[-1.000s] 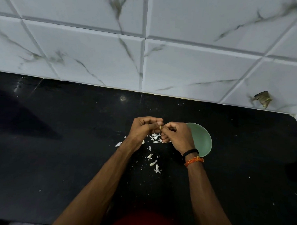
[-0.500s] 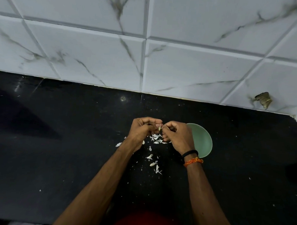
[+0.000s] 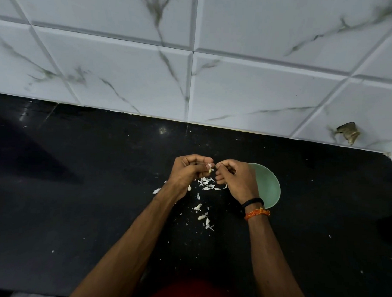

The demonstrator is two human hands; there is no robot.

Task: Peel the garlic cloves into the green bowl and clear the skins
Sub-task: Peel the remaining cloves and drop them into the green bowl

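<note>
Forearms reach in from the near edge over a black worktop (image 3: 77,211). Loose garlic skins (image 3: 206,186) lie scattered on it between the wrists and under the hands. Left hand (image 3: 187,172) has a curled grip, pinching a garlic clove (image 3: 210,168) at the fingertips. Right hand (image 3: 236,181) has its thumb and forefinger pinched together just beside the clove; can't tell if it holds a bit of skin. Black band and orange thread on right wrist. Green bowl (image 3: 270,186) sits just beyond the right hand, partly hidden, contents not visible. White marbled wall tiles (image 3: 237,83) behind.
</note>
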